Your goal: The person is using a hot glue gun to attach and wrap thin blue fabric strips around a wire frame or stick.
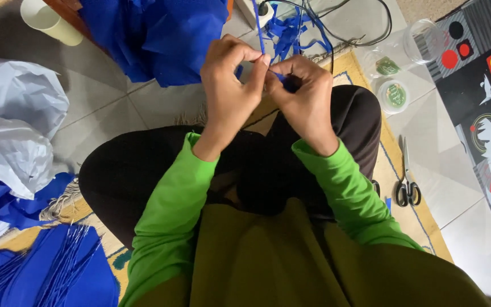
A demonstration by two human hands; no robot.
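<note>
Head view: you sit cross-legged on a floor mat, hands raised together above your knees.
Left hand (231, 85): pinched shut on a thin blue strip (261, 31).
Right hand (305, 96): curled closed around the strip's lower end.
Strip: runs up toward blue scraps (294, 28).
Risk: pulling hard could tear or slip it.
Scissors (407, 185): lie just beside your right knee.

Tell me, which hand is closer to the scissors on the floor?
Right. The right hand is up and to the left of the scissors, pinching blue material. The left hand is farther left, beyond the right one.
</note>
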